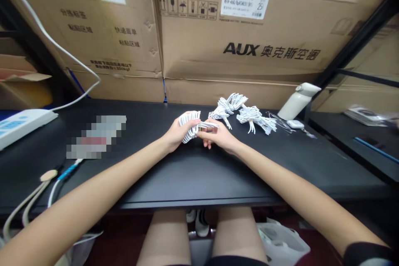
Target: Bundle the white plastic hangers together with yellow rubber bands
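Observation:
Over the black table (187,174), my left hand (179,134) is wrapped round a bundle of white strands (189,132), folded side by side. My right hand (217,135) is pinched on the strand ends that stick out to the right of the bundle. A small yellowish piece shows between the two hands; its shape is hard to make out. Behind my right hand lie more white strand bundles (232,104), gathered at their middles, with another bundle (254,118) to their right.
Large cardboard boxes (193,62) stand behind the table. A white bottle (296,102), glasses and a small white case (295,124) are at the right. On the left are a power strip (28,122), a pixelated object (96,137) and cables (68,171).

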`<state>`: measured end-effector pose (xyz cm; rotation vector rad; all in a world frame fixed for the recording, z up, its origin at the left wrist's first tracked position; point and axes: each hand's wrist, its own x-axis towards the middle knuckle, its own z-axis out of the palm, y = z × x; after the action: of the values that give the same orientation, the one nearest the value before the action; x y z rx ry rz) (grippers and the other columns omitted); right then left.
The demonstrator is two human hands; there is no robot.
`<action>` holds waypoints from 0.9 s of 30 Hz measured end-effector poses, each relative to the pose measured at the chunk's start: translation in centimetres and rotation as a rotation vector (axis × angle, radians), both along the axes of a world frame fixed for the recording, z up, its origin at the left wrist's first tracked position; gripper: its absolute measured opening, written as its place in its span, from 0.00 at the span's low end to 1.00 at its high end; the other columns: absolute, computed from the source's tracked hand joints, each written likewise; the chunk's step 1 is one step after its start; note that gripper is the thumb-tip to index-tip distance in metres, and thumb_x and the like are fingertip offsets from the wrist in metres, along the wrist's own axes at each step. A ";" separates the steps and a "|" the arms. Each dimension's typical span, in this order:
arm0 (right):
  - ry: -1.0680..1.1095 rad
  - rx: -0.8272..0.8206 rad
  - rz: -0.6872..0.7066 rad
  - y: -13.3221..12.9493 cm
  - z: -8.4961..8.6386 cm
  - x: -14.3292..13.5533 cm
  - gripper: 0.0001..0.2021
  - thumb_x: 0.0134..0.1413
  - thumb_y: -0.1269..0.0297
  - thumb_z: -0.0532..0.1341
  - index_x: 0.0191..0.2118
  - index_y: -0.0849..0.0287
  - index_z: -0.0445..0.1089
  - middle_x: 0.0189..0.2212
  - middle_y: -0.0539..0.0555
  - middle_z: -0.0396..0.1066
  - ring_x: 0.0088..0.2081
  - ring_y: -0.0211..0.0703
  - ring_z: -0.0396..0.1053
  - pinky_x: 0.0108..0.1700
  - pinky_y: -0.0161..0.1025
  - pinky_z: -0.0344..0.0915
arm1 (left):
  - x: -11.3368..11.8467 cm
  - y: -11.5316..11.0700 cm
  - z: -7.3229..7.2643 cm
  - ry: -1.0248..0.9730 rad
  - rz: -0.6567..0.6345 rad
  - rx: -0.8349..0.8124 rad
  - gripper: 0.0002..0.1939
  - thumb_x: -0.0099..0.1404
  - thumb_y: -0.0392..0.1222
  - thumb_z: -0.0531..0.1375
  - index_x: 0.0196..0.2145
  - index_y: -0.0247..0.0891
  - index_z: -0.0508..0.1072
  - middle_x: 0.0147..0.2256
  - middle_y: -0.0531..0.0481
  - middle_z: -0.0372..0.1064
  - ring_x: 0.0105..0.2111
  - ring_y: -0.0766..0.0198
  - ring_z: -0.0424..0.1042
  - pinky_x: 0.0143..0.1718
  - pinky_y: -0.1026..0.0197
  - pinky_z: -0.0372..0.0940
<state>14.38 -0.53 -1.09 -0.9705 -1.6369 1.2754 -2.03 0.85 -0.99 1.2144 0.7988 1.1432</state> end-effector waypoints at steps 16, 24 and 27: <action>0.469 -0.511 0.059 -1.7 -0.6 -1.5 0.11 0.44 0.65 0.68 0.32 0.59 0.66 0.29 0.51 0.74 0.29 0.34 0.74 0.22 0.25 0.63 | 0.3 0.2 -0.5 -0.035 0.238 -0.047 0.14 0.50 0.45 0.66 0.33 0.35 0.71 0.26 0.53 0.71 0.25 0.66 0.69 0.30 0.63 0.65; 0.361 -0.269 -0.129 -2.2 -1.2 -2.0 0.12 0.37 0.61 0.71 0.27 0.62 0.71 0.29 0.51 0.71 0.32 0.39 0.73 0.25 0.30 0.69 | 0.1 0.1 -0.3 0.006 0.160 -0.053 0.17 0.47 0.42 0.69 0.34 0.34 0.73 0.28 0.52 0.73 0.27 0.64 0.72 0.31 0.62 0.67; 0.352 -0.225 -0.187 -2.7 -1.2 -2.2 0.10 0.37 0.61 0.71 0.25 0.61 0.72 0.30 0.51 0.71 0.34 0.38 0.70 0.30 0.35 0.74 | 0.0 0.2 -0.4 0.023 0.157 -0.048 0.19 0.47 0.42 0.69 0.37 0.34 0.74 0.33 0.50 0.75 0.31 0.62 0.74 0.35 0.61 0.68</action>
<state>12.18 -3.25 -2.31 -0.9444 -1.1259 1.4284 -2.00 1.06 -1.41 1.1424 0.9470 1.2323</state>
